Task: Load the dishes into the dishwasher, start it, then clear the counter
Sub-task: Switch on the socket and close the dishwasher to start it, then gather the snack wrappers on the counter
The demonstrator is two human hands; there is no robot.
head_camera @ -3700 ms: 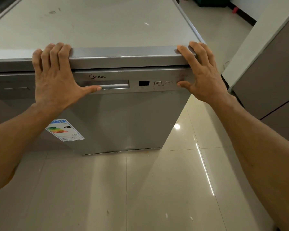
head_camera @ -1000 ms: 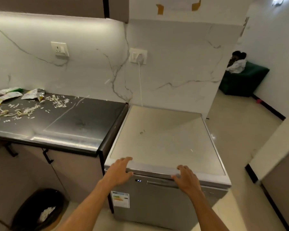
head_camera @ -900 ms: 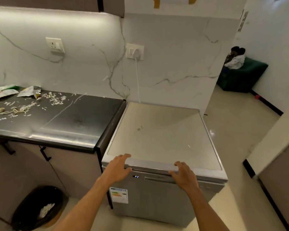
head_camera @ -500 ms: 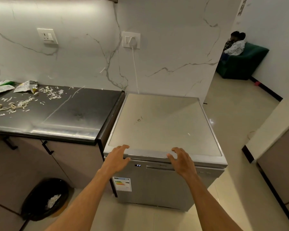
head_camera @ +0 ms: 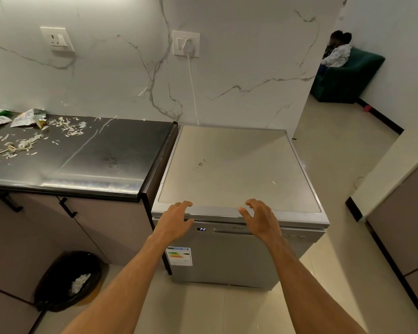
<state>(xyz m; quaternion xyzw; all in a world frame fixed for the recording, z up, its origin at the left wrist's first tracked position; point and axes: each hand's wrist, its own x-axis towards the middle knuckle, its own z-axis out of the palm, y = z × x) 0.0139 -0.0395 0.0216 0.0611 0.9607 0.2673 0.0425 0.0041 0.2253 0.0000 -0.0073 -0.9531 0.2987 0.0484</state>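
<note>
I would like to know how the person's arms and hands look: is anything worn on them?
The left hand and the right hand wear no gloves, and no ring, watch or bracelet is visible. The left forearm and the right forearm are uncovered down to the frame edge; no sleeves show.

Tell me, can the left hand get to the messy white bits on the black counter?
Probably yes. The left hand holds nothing, and nothing stands on the counter between it and the scraps, though it would be a long sideways stretch.
</note>
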